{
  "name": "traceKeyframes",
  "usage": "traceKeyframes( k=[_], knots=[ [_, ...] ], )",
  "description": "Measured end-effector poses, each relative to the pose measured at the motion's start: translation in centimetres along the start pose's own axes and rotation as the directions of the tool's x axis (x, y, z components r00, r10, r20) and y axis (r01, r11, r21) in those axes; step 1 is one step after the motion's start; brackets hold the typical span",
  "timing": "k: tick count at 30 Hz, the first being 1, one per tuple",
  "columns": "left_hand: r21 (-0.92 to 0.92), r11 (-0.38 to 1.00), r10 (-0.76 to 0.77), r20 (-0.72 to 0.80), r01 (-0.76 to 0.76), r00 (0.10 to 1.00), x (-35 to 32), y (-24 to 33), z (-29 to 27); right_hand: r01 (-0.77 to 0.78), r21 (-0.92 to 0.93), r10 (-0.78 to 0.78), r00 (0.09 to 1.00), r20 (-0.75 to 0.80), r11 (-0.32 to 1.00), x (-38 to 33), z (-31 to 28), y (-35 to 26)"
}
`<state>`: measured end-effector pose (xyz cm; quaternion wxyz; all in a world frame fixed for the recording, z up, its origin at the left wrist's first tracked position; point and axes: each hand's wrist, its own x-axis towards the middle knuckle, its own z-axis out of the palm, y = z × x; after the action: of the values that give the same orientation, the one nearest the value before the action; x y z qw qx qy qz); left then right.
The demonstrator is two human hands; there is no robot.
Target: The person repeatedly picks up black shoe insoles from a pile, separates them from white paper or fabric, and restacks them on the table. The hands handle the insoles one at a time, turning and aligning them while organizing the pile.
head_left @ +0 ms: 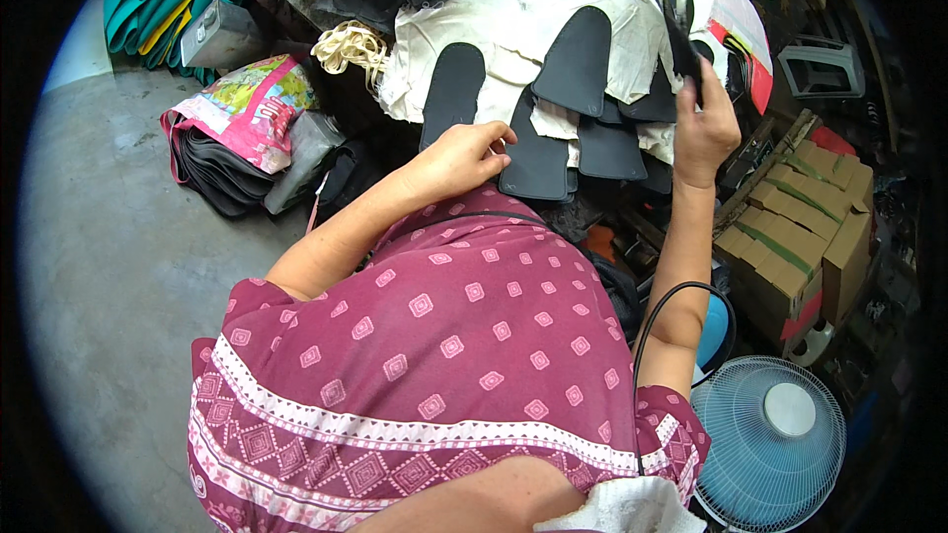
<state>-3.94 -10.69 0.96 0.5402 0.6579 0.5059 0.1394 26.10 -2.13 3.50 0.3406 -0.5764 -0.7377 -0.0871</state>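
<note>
Pinched between thumb and fingers of the right hand [703, 128], a dark, limp glove-like piece [671, 15] hangs upright above the work surface, lifted clear of the pile, seemingly so it can be looked over without dragging on what lies below. The grip is closed on its lower end; the rest stands up past the fingertips with pale smears showing on it.

Lower and nearer the body, the left hand [462, 160] rests with fingers curled on the near edge of a black sole-shaped cutout [538, 153], pressing it flat rather than lifting it; whether anything is pinched under the fingers cannot be told.

Around that piece, more black insole shapes [578, 59] lie fanned over cream cloth pieces [513, 25], overlapping like a spread hand of cards, so each outline stays reachable. Another long black one [452, 89] lies towards the left edge of the spread.

Further out, a coil of pale cord [348, 44] sits at the left edge of the cloth, beside a pink printed bag [252, 104] stuffed with dark sheets on the grey floor [109, 266]. To the right, taped cardboard boxes [800, 227] are stacked, and a pale blue fan [770, 439] lies at the lower right.
</note>
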Motion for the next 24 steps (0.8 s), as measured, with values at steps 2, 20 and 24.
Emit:
traceKeyframes(
  k=[2,20,24],
  knots=[
    [0.063,0.997,-0.036,0.039,0.034,0.999,-0.2,0.1,0.4,0.105,-0.023,-0.103,0.992,0.075,0.994,-0.6,0.9,-1.0],
    [0.495,0.776,-0.132,-0.478,0.390,0.868,-6.3,-3.1,-6.5,0.099,0.189,-0.185,0.836,0.517,0.977,-4.6,-0.5,-5.0],
    [0.265,0.835,-0.421,-0.254,0.482,0.871,-5.5,-5.4,-5.9,0.056,0.174,-0.136,0.858,0.495,0.983,-4.1,-1.0,-3.3]
  ],
)
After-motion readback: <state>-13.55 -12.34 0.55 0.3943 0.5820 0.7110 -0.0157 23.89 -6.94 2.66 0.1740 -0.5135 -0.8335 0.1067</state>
